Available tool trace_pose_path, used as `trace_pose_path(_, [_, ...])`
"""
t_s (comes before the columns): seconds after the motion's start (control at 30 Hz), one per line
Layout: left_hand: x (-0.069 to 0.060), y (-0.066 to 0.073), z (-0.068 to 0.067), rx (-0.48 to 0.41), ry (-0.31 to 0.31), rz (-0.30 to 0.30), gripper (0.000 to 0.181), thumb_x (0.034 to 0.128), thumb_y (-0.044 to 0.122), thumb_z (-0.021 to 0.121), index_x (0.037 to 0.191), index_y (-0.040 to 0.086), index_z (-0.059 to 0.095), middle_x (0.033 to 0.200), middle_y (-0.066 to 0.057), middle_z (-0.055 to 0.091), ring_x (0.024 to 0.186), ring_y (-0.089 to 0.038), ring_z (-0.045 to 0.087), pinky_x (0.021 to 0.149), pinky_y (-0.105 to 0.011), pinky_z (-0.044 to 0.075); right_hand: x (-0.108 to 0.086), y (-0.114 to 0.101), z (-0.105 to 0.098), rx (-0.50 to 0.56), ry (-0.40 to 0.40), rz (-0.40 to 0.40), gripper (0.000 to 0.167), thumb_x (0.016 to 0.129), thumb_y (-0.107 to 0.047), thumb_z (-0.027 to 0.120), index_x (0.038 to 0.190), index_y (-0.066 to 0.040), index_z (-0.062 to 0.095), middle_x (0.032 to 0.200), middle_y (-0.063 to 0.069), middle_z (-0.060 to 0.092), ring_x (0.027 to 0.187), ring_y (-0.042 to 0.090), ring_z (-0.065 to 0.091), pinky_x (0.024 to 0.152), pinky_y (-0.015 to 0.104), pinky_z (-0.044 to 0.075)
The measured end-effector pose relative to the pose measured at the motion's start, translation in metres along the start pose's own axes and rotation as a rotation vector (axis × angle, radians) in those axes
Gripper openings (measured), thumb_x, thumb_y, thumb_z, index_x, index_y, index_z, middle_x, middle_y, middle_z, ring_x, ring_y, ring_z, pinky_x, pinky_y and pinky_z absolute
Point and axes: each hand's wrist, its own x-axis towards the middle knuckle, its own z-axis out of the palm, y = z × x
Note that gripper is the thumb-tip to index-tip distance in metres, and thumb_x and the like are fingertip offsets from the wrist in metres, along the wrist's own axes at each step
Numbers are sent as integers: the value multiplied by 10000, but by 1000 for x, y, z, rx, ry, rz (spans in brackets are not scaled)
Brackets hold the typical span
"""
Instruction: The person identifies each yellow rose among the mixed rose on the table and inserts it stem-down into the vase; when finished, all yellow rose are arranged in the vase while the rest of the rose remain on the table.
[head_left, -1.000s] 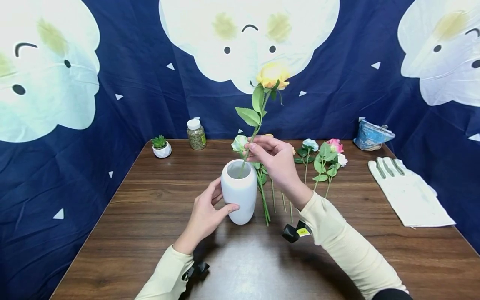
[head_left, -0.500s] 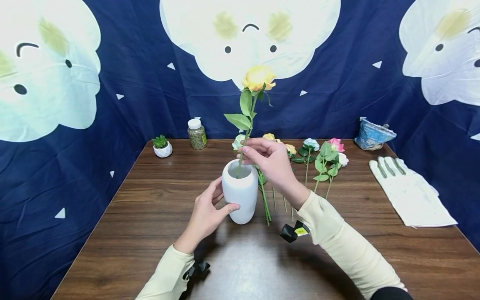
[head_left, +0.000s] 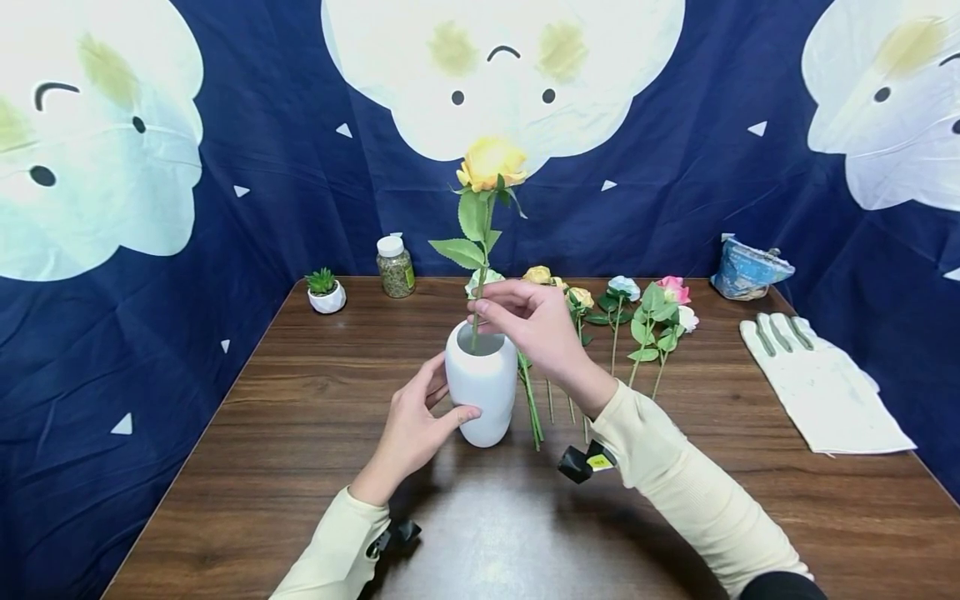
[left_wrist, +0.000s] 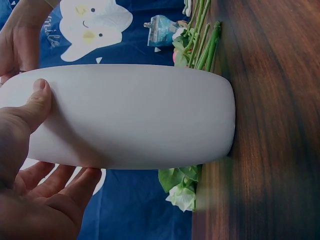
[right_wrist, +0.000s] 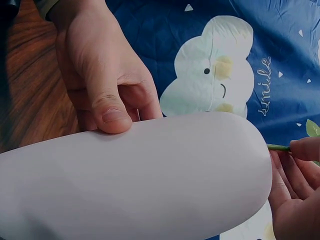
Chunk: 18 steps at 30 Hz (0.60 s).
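A white vase (head_left: pixel 483 400) stands upright on the wooden table. My left hand (head_left: pixel 416 425) grips its left side, thumb across the front and fingers behind, as the left wrist view also shows. Above the mouth, my right hand (head_left: pixel 536 325) pinches the green stem of a yellow rose (head_left: pixel 491 164) between thumb and fingers. The stem's lower part is inside the opening, and its end is hidden there. The bloom points up, with green leaves (head_left: pixel 471 218) below it. In the right wrist view, the stem (right_wrist: pixel 278 147) shows between the vase rim and the right hand (right_wrist: pixel 300 185).
Several loose flowers lie behind and right of the vase, among them a blue one (head_left: pixel 623 288) and a pink one (head_left: pixel 672 290). White gloves (head_left: pixel 825 392) and a blue pouch (head_left: pixel 750 271) are at right. A potted succulent (head_left: pixel 326 292) and a jar (head_left: pixel 395 268) stand at back left.
The right hand has moved left and slightly down with the yellow rose, whose stem now stands more upright in the vase's mouth. The left hand and vase have stayed in place.
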Motion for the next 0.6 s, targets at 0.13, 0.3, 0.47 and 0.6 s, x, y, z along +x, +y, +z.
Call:
trace_pose_path(0.13, [0,-1,0,1,4,7,784,788,51,903,1457,-37,503,1369,-247,636,1246,-350,650,1041,-354,570,1,3,0,-12,-6,9,195,964,68,640,1120,183,663,1067,324,727,773,54,737,804,391,681])
trace_pose_path(0.3, [0,-2,0,9,6,21,776,794,46,897,1456,-44,501,1362,-257,637,1232,-371,654,1028,-378,579,1,2,-1,-24,-21,13,193,966,69,639,1120,182,668,1073,324,726,778,55,738,802,386,681])
trace_pose_path(0.47, [0,-1,0,10,4,11,792,783,39,902,1459,-39,499,1368,-253,635,1239,-361,652,1033,-371,575,1,0,0,-48,-35,1,194,962,65,647,1114,182,676,1062,300,738,809,138,764,792,388,682])
trace_pose_path(0.6, [-1,0,0,9,0,5,793,786,44,901,1462,-40,495,1376,-254,629,1244,-358,650,1035,-365,573,0,0,1,-68,-41,0,201,958,53,660,1118,173,685,1052,286,746,806,163,770,783,395,683])
